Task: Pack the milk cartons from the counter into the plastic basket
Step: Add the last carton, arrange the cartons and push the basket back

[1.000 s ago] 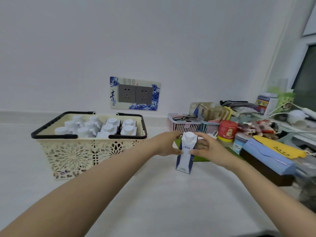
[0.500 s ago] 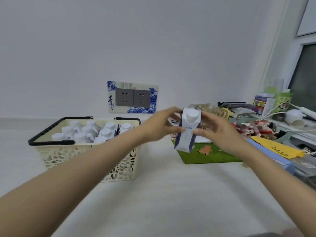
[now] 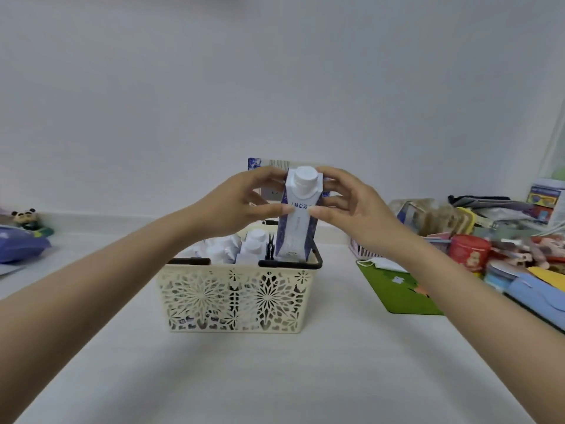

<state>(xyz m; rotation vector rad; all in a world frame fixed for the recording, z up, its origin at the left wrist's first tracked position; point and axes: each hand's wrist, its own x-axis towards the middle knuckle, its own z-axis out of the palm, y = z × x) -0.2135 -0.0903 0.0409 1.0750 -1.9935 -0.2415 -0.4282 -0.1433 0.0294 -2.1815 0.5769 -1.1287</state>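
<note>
A white and blue milk carton (image 3: 298, 223) with a white screw cap is held upright between my left hand (image 3: 241, 201) and my right hand (image 3: 351, 203). Both hands grip its upper part with thumbs on its front. Its base hangs at the rim of the cream plastic basket (image 3: 235, 296), over the right end. Inside the basket stand several white-capped cartons (image 3: 255, 240), mostly hidden behind my left forearm and the basket wall. Black handles (image 3: 289, 264) lie folded along the rim.
A green mat (image 3: 397, 290) with a face mask (image 3: 380, 263) lies right of the basket. Beyond it sit a red tin (image 3: 469, 252), a pink basket, blue folders (image 3: 538, 296) and clutter. A blue bag (image 3: 21, 243) and panda figure (image 3: 26, 217) are at far left. Wall socket behind the carton.
Both hands carried the carton from the counter by the green mat up and left, over the basket's right end. The view shifted so the basket is now centred.
</note>
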